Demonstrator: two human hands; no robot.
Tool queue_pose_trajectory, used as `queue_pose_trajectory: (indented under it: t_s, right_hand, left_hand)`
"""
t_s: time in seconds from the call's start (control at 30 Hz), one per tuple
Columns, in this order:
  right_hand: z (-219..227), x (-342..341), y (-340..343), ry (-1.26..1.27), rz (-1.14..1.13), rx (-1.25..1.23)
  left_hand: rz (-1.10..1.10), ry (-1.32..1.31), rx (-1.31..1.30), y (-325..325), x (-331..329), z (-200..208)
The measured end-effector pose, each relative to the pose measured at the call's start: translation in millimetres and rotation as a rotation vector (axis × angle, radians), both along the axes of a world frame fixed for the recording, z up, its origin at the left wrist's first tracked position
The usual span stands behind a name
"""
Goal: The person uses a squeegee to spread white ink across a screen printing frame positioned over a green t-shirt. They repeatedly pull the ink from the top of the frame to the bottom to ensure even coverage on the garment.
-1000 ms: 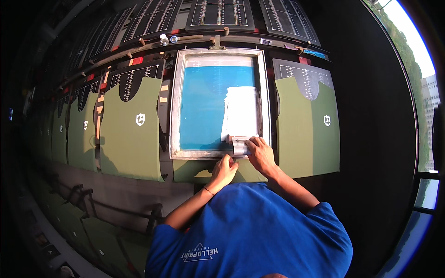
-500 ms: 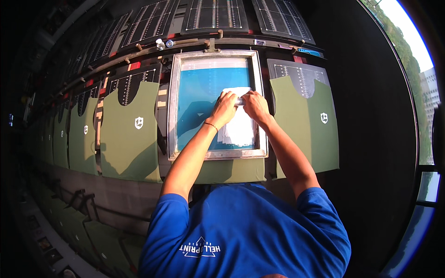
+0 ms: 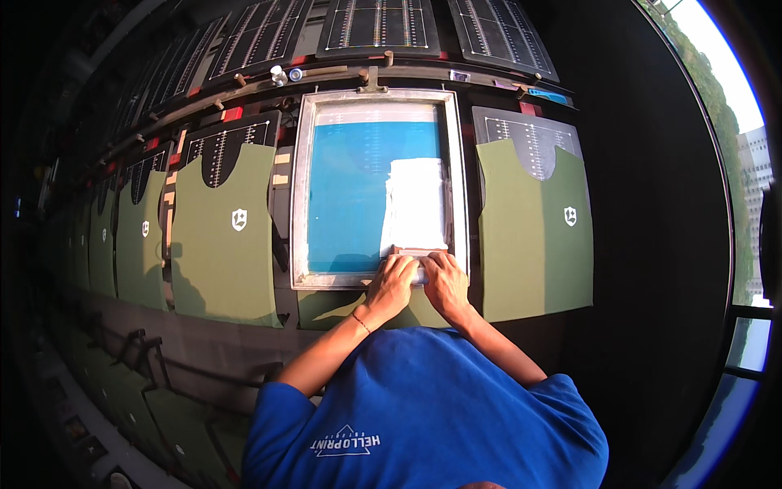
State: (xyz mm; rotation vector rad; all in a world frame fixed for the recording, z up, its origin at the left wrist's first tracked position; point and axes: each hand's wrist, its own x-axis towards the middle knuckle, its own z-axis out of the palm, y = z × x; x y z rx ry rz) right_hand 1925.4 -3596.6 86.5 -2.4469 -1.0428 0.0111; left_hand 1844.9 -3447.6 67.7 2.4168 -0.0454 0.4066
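A silver-framed printing screen lies in front of me, with blue mesh inside it. White ink covers a tall strip on the mesh's right side. At the near end of that strip, my left hand and my right hand grip a squeegee side by side. Fingers wrap over its top and hide most of it. Beneath the frame, the lower edge of a green fabric piece sticks out toward me.
Green fabric pieces with white shield prints lie on black boards to the left and right. A metal rail with knobs runs behind the screen. Marked black boards stand beyond it. A dark wall rises at right.
Both hands have drawn the squeegee from mid-screen toward me, to the near edge of the frame. My elbows have bent outward, and the white strip now shows uncovered behind it.
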Motion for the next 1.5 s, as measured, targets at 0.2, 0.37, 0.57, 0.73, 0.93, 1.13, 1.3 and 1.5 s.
queue_pose_trajectory:
  t_s: [0.2,0.37,0.57,0.73,0.93,1.13,1.3,1.5]
  right_hand:
    - [4.9,113.4,62.3,-0.126,0.05,0.008]
    - [18.0,154.7,80.4,-0.109,0.077,-0.098]
    - [31.2,62.9,27.8,0.029,0.094,-0.017]
    - [7.0,-6.0,-10.2,0.035,0.104,-0.038]
    - [3.7,14.4,10.6,0.03,0.057,-0.001]
    - [4.2,126.0,66.6,-0.134,0.065,0.05]
    - [16.2,167.3,89.4,-0.146,0.084,-0.088]
    - [34.8,90.6,43.6,-0.108,0.102,-0.005]
  left_hand:
    - [0.043,-0.071,-0.031,54.0,105.0,12.3]
    - [0.024,-0.055,0.004,73.3,137.8,27.5]
    - [0.038,-0.013,0.055,28.5,48.3,34.1]
    - [0.045,-0.007,0.014,-10.7,-17.1,20.7]
    - [0.007,-0.013,0.029,8.7,7.4,1.6]
    - [0.039,-0.081,-0.024,58.8,116.6,14.8]
    - [0.044,-0.024,-0.004,82.9,154.9,29.3]
    - [0.068,-0.088,-0.006,39.6,80.2,42.0]
